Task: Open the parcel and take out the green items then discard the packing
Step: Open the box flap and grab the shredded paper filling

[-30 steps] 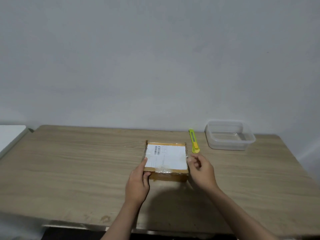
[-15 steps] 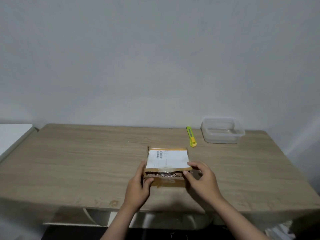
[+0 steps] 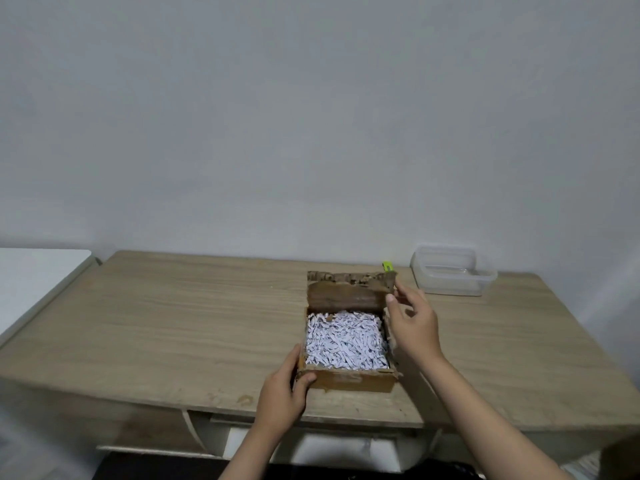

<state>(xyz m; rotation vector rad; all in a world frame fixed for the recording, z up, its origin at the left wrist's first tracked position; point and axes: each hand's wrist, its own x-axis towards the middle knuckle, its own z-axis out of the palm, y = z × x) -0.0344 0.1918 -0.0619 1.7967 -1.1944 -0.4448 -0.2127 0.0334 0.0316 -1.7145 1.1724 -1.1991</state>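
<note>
Parcel [image 3: 349,381]: open at the tabletop's [image 3: 190,323] front, lid [image 3: 346,296] upright.
Filling: white shredded paper [image 3: 346,341]; green items unseen.
Grips: left hand [image 3: 282,393] clasps near-left corner; right hand [image 3: 414,327] pinches lid's edge.
Next: probably free a hand, dig through paper.

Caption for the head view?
Left hand grips the open parcel; right hand holds its lid up, exposing shredded paper.

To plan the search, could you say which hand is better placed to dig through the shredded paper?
Probably right: the right hand holds the lid beside the shredded paper; the left hand grips the parcel.
</note>
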